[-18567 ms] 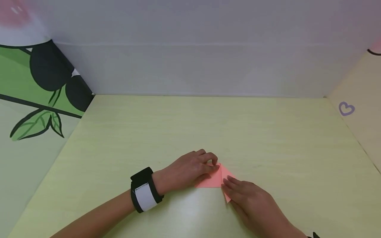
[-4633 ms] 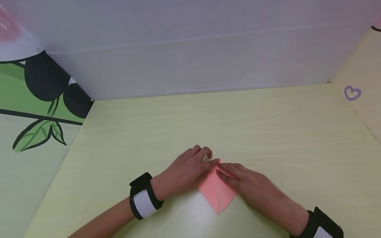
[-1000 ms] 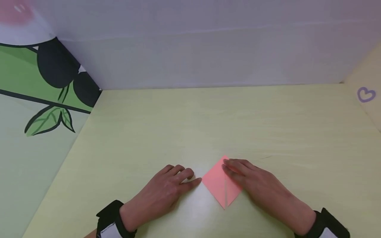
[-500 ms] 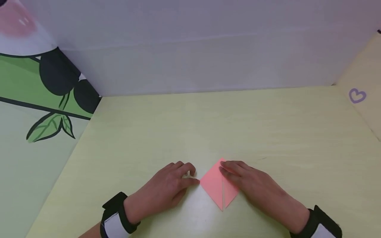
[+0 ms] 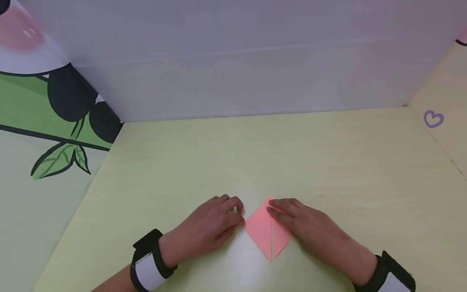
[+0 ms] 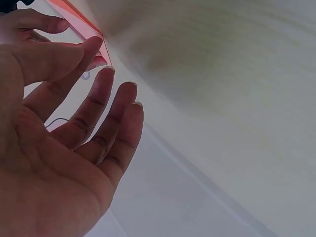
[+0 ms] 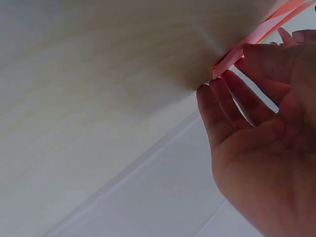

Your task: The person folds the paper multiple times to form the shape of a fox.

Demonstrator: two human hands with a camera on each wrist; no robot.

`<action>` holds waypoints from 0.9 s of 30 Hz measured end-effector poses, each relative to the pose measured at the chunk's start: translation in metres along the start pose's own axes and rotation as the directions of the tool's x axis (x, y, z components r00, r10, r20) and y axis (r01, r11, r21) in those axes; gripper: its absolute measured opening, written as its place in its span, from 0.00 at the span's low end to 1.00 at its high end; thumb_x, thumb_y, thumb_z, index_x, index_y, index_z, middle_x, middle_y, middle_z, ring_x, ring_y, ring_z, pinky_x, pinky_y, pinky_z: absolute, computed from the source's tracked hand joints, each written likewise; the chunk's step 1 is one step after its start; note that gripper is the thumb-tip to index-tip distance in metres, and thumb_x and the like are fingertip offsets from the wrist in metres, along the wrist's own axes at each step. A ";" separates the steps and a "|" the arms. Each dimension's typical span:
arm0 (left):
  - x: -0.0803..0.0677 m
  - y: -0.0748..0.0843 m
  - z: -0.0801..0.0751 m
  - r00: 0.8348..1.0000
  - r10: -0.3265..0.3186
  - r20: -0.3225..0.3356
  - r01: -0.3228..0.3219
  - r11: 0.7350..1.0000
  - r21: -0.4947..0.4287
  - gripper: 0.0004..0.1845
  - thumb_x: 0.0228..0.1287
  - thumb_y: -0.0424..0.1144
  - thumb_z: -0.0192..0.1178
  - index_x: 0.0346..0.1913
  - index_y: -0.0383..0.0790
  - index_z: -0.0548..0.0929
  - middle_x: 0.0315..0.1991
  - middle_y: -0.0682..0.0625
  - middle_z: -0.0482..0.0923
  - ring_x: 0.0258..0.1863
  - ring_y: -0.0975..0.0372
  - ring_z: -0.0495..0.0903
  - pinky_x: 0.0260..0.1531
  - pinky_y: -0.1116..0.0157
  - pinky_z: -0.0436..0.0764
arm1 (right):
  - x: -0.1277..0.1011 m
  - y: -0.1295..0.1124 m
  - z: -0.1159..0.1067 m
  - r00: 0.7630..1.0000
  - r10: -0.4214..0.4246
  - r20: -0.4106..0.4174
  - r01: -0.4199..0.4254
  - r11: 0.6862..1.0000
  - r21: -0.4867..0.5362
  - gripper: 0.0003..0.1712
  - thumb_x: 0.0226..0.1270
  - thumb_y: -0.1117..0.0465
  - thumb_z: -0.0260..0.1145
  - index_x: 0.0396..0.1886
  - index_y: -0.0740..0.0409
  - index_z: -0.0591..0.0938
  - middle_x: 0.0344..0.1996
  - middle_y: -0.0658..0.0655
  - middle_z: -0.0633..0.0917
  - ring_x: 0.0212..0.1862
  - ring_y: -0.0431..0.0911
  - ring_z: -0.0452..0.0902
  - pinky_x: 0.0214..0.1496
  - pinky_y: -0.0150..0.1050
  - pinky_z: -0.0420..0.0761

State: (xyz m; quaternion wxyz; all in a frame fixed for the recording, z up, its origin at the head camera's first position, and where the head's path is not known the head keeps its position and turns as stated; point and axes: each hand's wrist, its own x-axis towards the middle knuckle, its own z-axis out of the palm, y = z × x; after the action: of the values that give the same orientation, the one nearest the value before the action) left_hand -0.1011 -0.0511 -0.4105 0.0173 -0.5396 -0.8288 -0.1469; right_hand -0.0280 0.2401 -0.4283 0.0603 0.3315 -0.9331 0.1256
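A pink sheet of paper, folded into a diamond with two flaps meeting along a centre slit, lies on the table in the head view. My left hand is at its left corner, where thumb and index fingertip come together in a pinch; the other fingers are loosely bent. In the left wrist view the index fingertip overlaps the paper's corner. Across the upper right of the diamond my right hand presses with nearly straight fingers, hiding the right corner. The folded layers show edge-on in the right wrist view.
The pale wooden table is bounded by a grey-white back wall. A left panel carries a printed green leaf, and a right panel has a purple heart. Black straps circle both wrists.
The paper went from a triangle with its right flap being folded to a diamond. My left hand moved from its upper edge to the left corner, thumb and index drawing together. My right hand stays.
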 end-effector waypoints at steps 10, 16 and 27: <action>0.039 -0.006 0.000 1.000 0.010 0.028 -0.011 0.999 0.039 0.05 0.63 0.34 0.69 0.35 0.50 0.88 0.40 0.56 0.79 0.34 0.63 0.73 0.35 0.69 0.73 | 0.001 0.003 -0.001 1.000 -0.004 -0.017 0.005 1.000 0.022 0.33 0.58 0.73 0.75 0.65 0.57 0.81 0.67 0.54 0.77 0.65 0.49 0.74 0.38 0.34 0.84; 0.063 -0.013 0.001 0.999 -0.014 0.042 0.013 1.000 0.021 0.07 0.61 0.31 0.69 0.36 0.48 0.88 0.35 0.57 0.80 0.31 0.64 0.74 0.33 0.69 0.74 | -0.001 0.002 0.002 1.000 0.021 -0.006 -0.021 0.999 0.029 0.31 0.60 0.72 0.73 0.64 0.54 0.82 0.64 0.54 0.78 0.63 0.49 0.75 0.33 0.34 0.83; 0.101 -0.025 0.011 0.979 -0.115 0.170 0.140 0.980 -0.142 0.08 0.69 0.32 0.63 0.45 0.46 0.88 0.36 0.57 0.81 0.32 0.67 0.77 0.39 0.68 0.78 | 0.000 0.002 0.001 1.000 0.022 0.001 -0.022 1.000 -0.023 0.31 0.59 0.72 0.75 0.64 0.52 0.83 0.60 0.54 0.78 0.60 0.48 0.76 0.27 0.32 0.80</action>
State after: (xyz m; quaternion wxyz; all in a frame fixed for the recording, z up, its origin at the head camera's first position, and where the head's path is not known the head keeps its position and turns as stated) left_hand -0.1648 0.0324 -0.4075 -0.1005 -0.4948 -0.8468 -0.1672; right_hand -0.0291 0.2412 -0.4292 0.0619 0.3208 -0.9381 0.1153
